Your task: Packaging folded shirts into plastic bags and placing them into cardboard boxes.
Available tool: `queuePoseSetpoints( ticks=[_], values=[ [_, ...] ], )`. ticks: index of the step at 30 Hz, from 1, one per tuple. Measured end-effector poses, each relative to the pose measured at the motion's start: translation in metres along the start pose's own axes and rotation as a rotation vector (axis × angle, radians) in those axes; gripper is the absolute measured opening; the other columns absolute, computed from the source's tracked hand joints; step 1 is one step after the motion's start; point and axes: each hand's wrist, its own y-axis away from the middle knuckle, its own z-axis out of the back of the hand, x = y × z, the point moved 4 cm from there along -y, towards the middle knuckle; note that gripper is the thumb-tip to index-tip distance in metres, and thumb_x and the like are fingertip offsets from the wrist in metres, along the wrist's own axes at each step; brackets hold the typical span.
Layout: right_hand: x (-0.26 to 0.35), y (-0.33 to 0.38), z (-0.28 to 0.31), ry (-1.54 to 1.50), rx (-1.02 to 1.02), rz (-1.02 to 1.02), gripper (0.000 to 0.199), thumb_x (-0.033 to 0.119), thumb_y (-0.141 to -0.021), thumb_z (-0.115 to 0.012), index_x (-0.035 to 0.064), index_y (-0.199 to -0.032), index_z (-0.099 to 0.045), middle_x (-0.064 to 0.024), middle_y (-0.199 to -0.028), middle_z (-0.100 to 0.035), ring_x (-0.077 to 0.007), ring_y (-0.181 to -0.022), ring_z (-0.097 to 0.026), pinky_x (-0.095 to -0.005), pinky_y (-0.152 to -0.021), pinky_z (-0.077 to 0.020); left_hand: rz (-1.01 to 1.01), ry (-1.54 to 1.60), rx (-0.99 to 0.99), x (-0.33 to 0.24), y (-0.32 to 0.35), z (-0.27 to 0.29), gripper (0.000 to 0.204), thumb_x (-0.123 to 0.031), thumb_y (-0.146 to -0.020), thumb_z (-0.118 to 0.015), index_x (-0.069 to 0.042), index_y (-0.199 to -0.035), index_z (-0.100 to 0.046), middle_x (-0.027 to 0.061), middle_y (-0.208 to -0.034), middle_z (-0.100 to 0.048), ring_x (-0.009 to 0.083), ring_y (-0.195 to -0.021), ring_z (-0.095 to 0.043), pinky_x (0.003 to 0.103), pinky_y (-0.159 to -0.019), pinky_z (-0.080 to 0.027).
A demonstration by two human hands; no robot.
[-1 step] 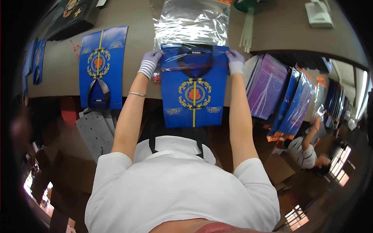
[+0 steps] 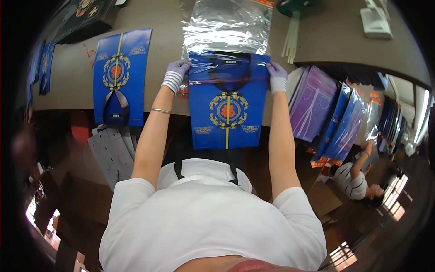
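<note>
A flat blue folded garment (image 2: 227,133) lies in front of me, its lower part past the table's near edge. It has a yellow centre stripe, a round red-and-gold emblem and a dark collar-like loop with a small label. A clear plastic bag (image 2: 229,27) covers its upper end, the bag's edge crossing below the label. My left hand (image 2: 176,72), in a pale lavender glove with a striped cuff, is closed on the left edge of the bag. On the opposite edge, my right hand (image 2: 277,75), gloved alike, pinches the bag. The fingertips are partly hidden by the plastic.
Another blue folded garment (image 2: 120,77) lies to the left, its collar loop toward me. Beyond it is a dark printed stack (image 2: 86,20). At right stand purple packets (image 2: 315,104) and blue wrapped packets (image 2: 344,127). A person (image 2: 355,179) works far right. Pale sticks (image 2: 291,38) lie ahead.
My right hand has shifted slightly toward me along the bag's edge. The whole view has moved a little; the garment and bag keep nearly the same position.
</note>
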Motion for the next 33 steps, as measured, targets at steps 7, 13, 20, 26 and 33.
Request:
queuePoseSetpoints(
  ticks=[7, 13, 20, 26, 33],
  values=[
    [-0.027, 0.071, 0.005, -0.135, 0.009, -0.064, 0.024, 0.012, -0.083, -0.059, -0.0067, -0.098, -0.058, -0.0063, -0.082, -0.06, -0.0117, -0.075, -0.053, -0.0237, -0.071, -0.0436, -0.183, -0.224, -0.182, -0.004, 0.055, -0.008, 0.019, -0.01, -0.072, -0.07, 0.004, -0.084, -0.064, 0.0076, -0.072, -0.064, 0.0104, -0.062, -0.057, 0.022, -0.057, -0.047],
    [-0.076, 0.2, 0.037, -0.045, 0.099, -0.121, 0.021, 0.014, -0.086, -0.056, -0.006, -0.093, -0.058, -0.0045, -0.079, -0.058, -0.0109, -0.076, -0.053, -0.0238, -0.071, -0.0433, -0.151, -0.709, 0.053, 0.075, 0.136, 0.017, 0.014, -0.013, -0.074, -0.067, 0.001, -0.075, -0.064, 0.0055, -0.068, -0.063, 0.0104, -0.06, -0.056, 0.024, -0.056, -0.045],
    [-0.044, 0.245, 0.039, -0.638, 0.132, -0.343, 0.038, 0.028, -0.082, -0.062, 0.0021, -0.109, -0.054, -0.0008, -0.088, -0.058, -0.0062, -0.067, -0.051, -0.0188, -0.057, -0.0428, 0.019, -0.365, 0.487, 0.04, 0.199, -0.003, 0.01, -0.006, -0.081, -0.059, 0.002, -0.087, -0.058, 0.0038, -0.072, -0.059, 0.0068, -0.066, -0.052, 0.023, -0.061, -0.046],
    [0.227, 0.253, 0.162, -0.253, 0.035, 0.044, 0.042, 0.032, -0.081, -0.063, -0.0039, -0.102, -0.056, -0.007, -0.078, -0.06, -0.0102, -0.063, -0.055, -0.02, -0.053, -0.0441, -0.153, -0.431, 0.744, -0.039, 0.248, -0.008, 0.016, -0.014, -0.082, -0.059, 0.002, -0.08, -0.058, 0.0028, -0.067, -0.057, 0.0075, -0.059, -0.049, 0.022, -0.055, -0.042],
    [0.227, 0.239, 0.039, 0.371, 0.117, 0.517, 0.035, 0.003, -0.076, -0.055, 0.0133, -0.109, -0.06, -0.0146, -0.092, -0.061, -0.0291, -0.079, -0.061, -0.03, -0.067, -0.0484, -0.076, -0.536, 0.924, 0.011, 0.265, -0.028, 0.011, -0.01, -0.085, -0.052, 0.0, -0.083, -0.056, 0.002, -0.063, -0.053, 0.0075, -0.058, -0.047, 0.022, -0.055, -0.042]
  ],
)
